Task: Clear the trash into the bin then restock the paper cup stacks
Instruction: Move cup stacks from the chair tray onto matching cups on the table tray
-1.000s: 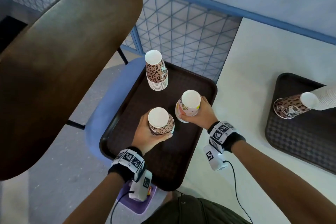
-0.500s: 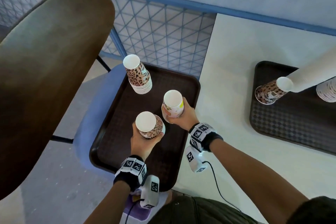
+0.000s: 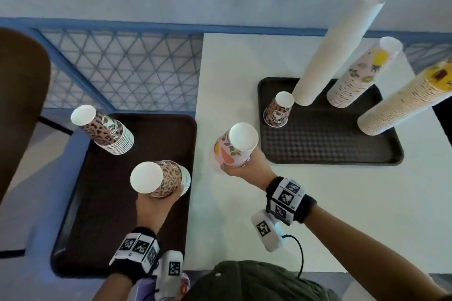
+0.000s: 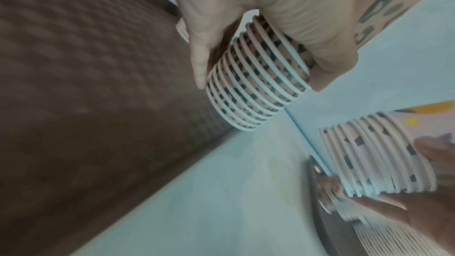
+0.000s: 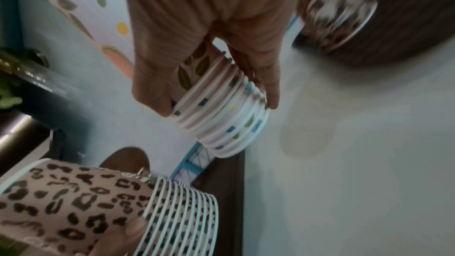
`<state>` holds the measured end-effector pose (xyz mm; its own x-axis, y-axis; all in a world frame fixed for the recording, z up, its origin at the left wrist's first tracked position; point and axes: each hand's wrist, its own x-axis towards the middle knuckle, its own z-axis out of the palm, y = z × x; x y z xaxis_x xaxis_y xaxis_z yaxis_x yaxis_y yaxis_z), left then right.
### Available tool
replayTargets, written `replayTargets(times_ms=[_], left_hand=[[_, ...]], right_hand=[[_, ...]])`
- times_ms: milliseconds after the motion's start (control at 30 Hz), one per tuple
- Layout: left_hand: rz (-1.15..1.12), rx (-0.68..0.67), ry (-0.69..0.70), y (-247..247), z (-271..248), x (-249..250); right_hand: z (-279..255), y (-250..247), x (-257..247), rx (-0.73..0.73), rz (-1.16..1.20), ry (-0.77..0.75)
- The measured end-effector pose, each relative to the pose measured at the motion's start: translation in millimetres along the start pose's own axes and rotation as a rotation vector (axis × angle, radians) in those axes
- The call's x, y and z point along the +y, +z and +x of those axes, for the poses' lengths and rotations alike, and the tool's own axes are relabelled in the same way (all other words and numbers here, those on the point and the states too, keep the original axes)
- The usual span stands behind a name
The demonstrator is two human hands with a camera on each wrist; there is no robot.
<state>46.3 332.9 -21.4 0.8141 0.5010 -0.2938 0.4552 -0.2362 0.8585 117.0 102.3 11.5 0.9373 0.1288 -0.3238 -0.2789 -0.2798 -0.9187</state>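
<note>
My left hand [image 3: 156,203] grips a short upside-down stack of leopard-print cups [image 3: 161,177] above the dark tray [image 3: 117,215] on the blue chair; the left wrist view shows its fingers [image 4: 320,50] curled round the leopard stack [image 4: 258,85]. My right hand [image 3: 247,168] holds a fruit-print cup stack [image 3: 236,145] over the white table [image 3: 244,227], between the two trays; its fingers [image 5: 152,77] wrap the fruit stack [image 5: 221,116]. A second leopard stack [image 3: 105,131] stands on the chair tray.
A second dark tray [image 3: 330,142] on the table carries one leopard cup [image 3: 278,110], a tall white stack [image 3: 335,51], a fruit-print stack [image 3: 362,76] and a yellow-print stack [image 3: 406,102]. A brown chair back [image 3: 17,105] is at left, with blue lattice railing [image 3: 122,68] behind.
Both hands have lifted their stacks off the chair tray. The right hand has carried its fruit-print stack rightward over the table. The view has swung right toward the table tray.
</note>
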Motion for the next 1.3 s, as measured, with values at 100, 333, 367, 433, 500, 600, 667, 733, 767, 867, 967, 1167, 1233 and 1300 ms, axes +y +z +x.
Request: replayTargets(times_ms=[100,333,367,433,500,600,667,733,767,867,967,1167,1233,1300], left_hand=[[0.01,-0.171,0.023,46,-17,25],[0.135,-0.427,0.101,131,-61,44],[0.149,-0.439,0.107,137,-65,44],[0.158,-0.423,0.09,147,-69,43],[0.155,-0.399,0.053,153,-70,43],[0.171,-0.381,0.034,157,-69,42],[0.177,-0.361,0.023,158,-69,42],[0.177,-0.347,0.011,160,-71,42],[0.178,-0.342,0.008,161,-71,42],[0.183,-0.338,-0.001,162,-75,42],[0.186,-0.335,-0.008,161,-77,40],[0.081,-0.345,0.03,162,-80,65],[0.029,-0.36,0.069,167,-78,84],[-0.03,-0.355,0.115,174,-73,106]], right_hand=[[-12,-63,4,0.158,0.012,-0.002],[-19,-205,-9,0.479,0.011,-0.048],[-16,-223,-14,0.516,0.013,-0.073],[-8,-257,-27,0.582,0.01,-0.133],[2,-286,-45,0.638,0.019,-0.194],[22,-317,-73,0.699,0.029,-0.251],[36,-329,-91,0.729,0.021,-0.242],[46,-339,-105,0.75,0.027,-0.224],[51,-344,-110,0.753,0.027,-0.206],[64,-356,-115,0.767,-0.014,-0.126],[75,-363,-112,0.778,-0.015,-0.055],[90,-359,-91,0.707,0.005,0.078],[91,-353,-75,0.657,0.006,0.144],[88,-345,-59,0.627,-0.014,0.201]])
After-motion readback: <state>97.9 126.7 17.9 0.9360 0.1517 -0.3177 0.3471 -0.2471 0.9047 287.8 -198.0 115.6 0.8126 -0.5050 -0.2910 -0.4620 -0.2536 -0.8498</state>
